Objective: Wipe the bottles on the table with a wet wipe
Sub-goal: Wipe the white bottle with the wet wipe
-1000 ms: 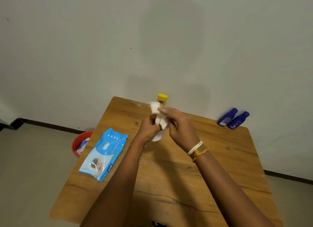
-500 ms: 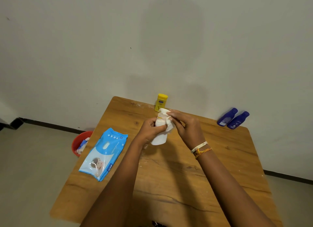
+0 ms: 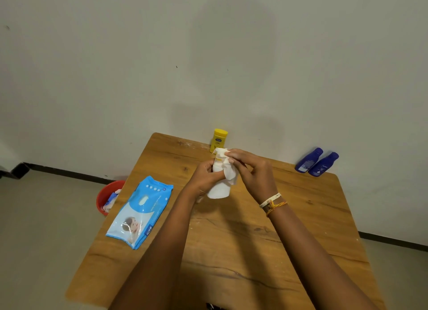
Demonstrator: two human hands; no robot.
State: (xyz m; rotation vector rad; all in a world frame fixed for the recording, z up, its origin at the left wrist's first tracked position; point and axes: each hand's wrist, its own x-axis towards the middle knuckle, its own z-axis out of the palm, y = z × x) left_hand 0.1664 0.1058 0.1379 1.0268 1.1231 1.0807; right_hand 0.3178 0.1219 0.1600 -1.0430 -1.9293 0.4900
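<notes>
White bottle (image 3: 218, 189), held above bench (image 3: 301, 228): left hand (image 3: 205, 179) gripped its body, right hand (image 3: 253, 175) fingers (image 3: 231, 152) pinched wet wipe (image 3: 225, 168) against its top.

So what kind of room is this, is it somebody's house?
Probably a plain room in a home, though I can't be sure. There's a small wooden table pushed against a bare wall, a pack of baby wipes on it, and a red bin on the floor beside it.
</notes>
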